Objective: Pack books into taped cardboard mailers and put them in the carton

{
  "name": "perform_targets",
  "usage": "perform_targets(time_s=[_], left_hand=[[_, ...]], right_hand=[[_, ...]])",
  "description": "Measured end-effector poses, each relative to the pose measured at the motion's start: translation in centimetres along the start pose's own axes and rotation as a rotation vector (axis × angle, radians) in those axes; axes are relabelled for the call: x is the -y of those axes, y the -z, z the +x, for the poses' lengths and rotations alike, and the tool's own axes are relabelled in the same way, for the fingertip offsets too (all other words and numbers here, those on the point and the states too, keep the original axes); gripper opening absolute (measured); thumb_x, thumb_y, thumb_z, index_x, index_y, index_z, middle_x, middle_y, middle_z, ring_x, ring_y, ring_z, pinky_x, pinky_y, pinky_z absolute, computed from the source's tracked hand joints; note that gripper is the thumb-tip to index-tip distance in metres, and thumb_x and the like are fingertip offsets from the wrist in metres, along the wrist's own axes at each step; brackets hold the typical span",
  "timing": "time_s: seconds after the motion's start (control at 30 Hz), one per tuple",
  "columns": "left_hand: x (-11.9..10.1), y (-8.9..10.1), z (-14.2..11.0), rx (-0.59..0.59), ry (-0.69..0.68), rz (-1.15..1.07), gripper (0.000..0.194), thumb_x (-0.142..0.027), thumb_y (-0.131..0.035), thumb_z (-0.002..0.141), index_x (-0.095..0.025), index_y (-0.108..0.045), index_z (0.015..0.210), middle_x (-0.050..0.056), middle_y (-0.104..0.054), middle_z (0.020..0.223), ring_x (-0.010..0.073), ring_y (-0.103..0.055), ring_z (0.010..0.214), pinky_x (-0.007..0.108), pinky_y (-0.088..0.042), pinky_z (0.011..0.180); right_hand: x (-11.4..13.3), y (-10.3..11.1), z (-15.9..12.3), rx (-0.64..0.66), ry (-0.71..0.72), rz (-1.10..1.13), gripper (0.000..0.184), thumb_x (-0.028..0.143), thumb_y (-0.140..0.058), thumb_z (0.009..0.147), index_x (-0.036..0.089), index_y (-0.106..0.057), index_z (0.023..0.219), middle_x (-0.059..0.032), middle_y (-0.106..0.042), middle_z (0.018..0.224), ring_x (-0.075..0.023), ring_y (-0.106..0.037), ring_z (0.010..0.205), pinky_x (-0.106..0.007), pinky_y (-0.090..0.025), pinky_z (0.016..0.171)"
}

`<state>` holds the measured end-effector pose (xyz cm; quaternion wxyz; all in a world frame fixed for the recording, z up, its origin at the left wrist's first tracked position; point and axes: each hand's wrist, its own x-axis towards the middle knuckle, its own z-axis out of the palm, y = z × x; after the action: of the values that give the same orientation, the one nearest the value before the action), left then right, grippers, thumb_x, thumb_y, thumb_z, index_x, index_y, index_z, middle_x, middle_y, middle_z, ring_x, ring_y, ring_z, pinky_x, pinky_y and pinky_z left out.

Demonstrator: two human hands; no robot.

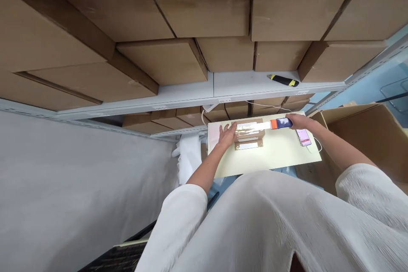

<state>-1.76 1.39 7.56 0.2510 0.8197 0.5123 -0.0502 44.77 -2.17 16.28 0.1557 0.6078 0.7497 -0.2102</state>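
Small box (261, 134) between hands, long axis left-right. Left hand (227, 135) nearer, fingers spread on left end; right hand (297, 121) closed round tape dispenser (283, 123).

Shelf gaps dim; pale tabletop (277, 155) bright, as if lit from above; glare streaks the clear tape (250, 128); soft shadows on grey wall (127, 221); wide-angle stretch toward edges, fine detail soft.
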Motion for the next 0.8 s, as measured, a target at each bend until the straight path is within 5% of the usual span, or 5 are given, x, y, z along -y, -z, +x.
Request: perform_targets(time_s=[0.13,0.27,0.53,0.8], left_hand=[[0.1,-0.2,0.5,0.000,0.021,-0.005,0.092,-0.031,-0.060,0.101,-0.029,-0.016,0.182,0.012,-0.041,0.182,0.0425,-0.033,0.169,0.071,-0.007,0.139],[-0.2,-0.3,1.1,0.003,0.049,-0.024,0.096,-0.029,-0.067,0.098,-0.027,-0.019,0.181,0.016,-0.042,0.181,0.0422,-0.035,0.167,0.065,-0.017,0.138],[-1.5,-0.1,1.7,-0.001,0.089,-0.045,0.104,-0.035,-0.079,0.092,-0.024,-0.024,0.180,0.021,-0.040,0.181,0.0428,-0.040,0.165,0.054,-0.034,0.131],[-1.6,-0.1,1.7,-0.013,0.088,-0.051,0.096,-0.030,-0.080,0.091,-0.026,-0.033,0.176,0.016,-0.042,0.181,0.0409,-0.043,0.163,0.053,-0.038,0.131]], right_hand=[[-4.5,-1.7,-1.1,0.000,-0.057,0.052,0.040,0.022,-0.079,0.086,0.023,-0.067,0.124,-0.0131,-0.078,0.124,-0.0302,-0.071,0.103,-0.033,-0.047,0.078],[-5.5,-3.8,-0.2,0.020,-0.074,0.061,0.044,0.021,-0.080,0.086,0.021,-0.066,0.127,-0.0160,-0.076,0.124,-0.0329,-0.071,0.110,-0.035,-0.048,0.081],[-1.9,-6.8,3.2,0.113,-0.112,0.033,0.053,0.021,-0.078,0.088,0.019,-0.062,0.139,-0.0211,-0.073,0.133,-0.0367,-0.072,0.115,-0.038,-0.052,0.083],[3.5,-6.4,6.0,0.147,-0.105,0.024,0.059,0.019,-0.081,0.086,0.018,-0.062,0.142,-0.0227,-0.073,0.134,-0.0380,-0.073,0.120,-0.042,-0.057,0.091]])
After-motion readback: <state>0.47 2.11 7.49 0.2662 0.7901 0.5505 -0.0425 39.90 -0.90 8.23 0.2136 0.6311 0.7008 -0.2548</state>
